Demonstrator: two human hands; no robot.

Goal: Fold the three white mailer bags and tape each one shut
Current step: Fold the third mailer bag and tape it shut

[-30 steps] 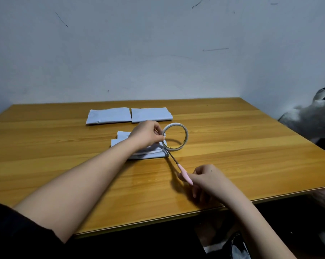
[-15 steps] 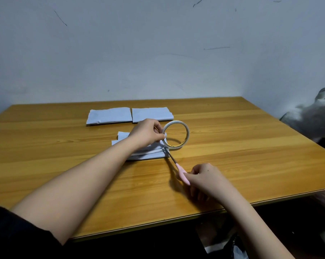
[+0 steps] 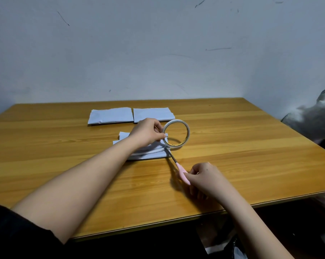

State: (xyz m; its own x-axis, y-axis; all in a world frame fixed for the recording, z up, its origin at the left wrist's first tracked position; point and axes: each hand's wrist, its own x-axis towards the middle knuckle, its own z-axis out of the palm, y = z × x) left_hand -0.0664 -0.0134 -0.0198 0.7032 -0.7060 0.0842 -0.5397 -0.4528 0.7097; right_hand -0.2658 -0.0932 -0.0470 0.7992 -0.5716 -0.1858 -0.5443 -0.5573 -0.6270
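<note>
Two folded white mailer bags lie side by side at the back of the wooden table (image 3: 251,156), the left bag (image 3: 111,117) and the right bag (image 3: 153,114). A third folded bag (image 3: 148,154) lies in the middle, partly under my left hand (image 3: 147,132). That hand pinches a roll of white tape (image 3: 176,134), held upright above the bag's right end, with a strip running down to the bag. My right hand (image 3: 204,177) grips pink-handled scissors (image 3: 182,171), whose blades reach the strip just below the roll.
A grey and white plush toy (image 3: 314,116) sits off the table's right edge. The wall stands close behind the table. The table's front edge runs just below my right hand.
The scissors' blades have slid a little further up toward the tape strip. My left hand and the roll have stayed almost still.
</note>
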